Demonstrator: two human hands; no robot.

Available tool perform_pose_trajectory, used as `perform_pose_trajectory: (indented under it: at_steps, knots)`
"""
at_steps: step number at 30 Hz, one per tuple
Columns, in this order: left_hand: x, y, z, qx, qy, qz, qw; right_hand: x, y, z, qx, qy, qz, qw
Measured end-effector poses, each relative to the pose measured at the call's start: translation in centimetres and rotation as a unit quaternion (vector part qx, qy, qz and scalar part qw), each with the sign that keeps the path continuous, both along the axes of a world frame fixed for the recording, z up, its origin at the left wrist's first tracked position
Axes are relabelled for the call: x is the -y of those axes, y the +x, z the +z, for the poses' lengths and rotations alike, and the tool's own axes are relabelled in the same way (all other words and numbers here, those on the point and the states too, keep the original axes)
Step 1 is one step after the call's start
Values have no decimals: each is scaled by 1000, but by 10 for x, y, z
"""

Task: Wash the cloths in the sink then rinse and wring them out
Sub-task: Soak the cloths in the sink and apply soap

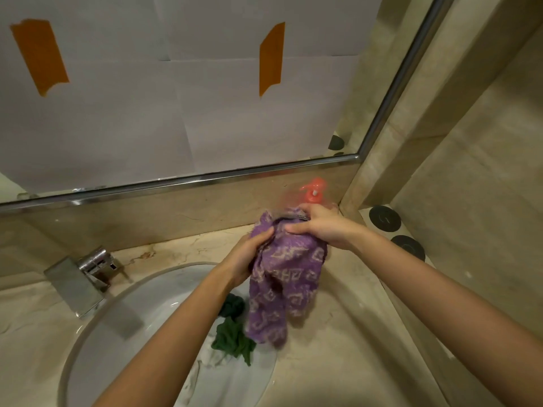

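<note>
So the person has one purple cloth (286,277) with a pale geometric pattern held up over the right side of the sink (97,327), both hands on its bunched top edge. The left hand (249,257) has its fingers curled round the left part of the bunch, and the right hand (320,227) grips the right part, thumb pinching the fabric from the front. The rest of the cloth hangs down loose, blurry at the bottom.

Down in the basin there's one dark green cloth (232,330), crumpled, and something white (205,362) under and beside it, can't tell if that's one cloth or more. So that's at least three cloths counted, two in the sink and one in the hands.

One chrome faucet (79,277) sits at the left on the beige marble table (338,362). One red pump bottle (313,192) stands right behind the right hand, too blurred to read any label. Two black round discs (385,218) lie on the table by the right corner. The mirror (176,98) is covered with white paper, with two strips of orange tape (39,55) on it. No readable writing anywhere.
</note>
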State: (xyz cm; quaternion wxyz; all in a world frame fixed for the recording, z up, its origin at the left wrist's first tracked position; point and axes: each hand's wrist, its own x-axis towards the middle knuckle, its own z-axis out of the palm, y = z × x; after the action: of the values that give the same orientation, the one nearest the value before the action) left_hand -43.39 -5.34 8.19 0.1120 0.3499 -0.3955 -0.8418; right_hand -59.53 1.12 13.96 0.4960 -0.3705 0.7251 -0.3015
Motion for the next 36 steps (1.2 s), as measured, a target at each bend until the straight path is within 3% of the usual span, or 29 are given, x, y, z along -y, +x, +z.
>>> perform_pose_trajectory:
  at_steps: [2, 5, 9, 13, 15, 19, 21, 26, 32, 36]
  knots:
    - [3, -4, -4, 13, -4, 34, 999, -2, 0, -2, -81, -40, -41, 995]
    - [6, -6, -2, 22, 51, 52, 997, -7, -7, -13, -42, -32, -122, 991]
    - [9, -7, 0, 26, 79, 58, 995, -7, -22, -25, -75, -7, -194, 978]
    - [9, -13, 2, 6, 129, 70, 989, -7, -42, -24, -215, 65, -235, 946]
    - [10, -19, 1, 5, 134, 80, 988, -1, -46, -16, -263, 41, -262, 928]
    - [8, -30, 0, 62, 73, 56, 994, 20, -39, 1, -255, -53, -200, 945]
    - [7, -34, 2, 60, 50, 41, 996, 28, -35, 8, -258, -46, -161, 952]
    - [18, -38, 10, 1, 61, 69, 996, 44, -43, 16, -205, 37, -198, 958]
    - [25, -58, 17, 29, -53, 70, 996, 53, -43, 14, -177, 81, -174, 965]
    - [26, -65, 19, 27, -58, 48, 997, 56, -47, 6, -191, 73, -183, 962]
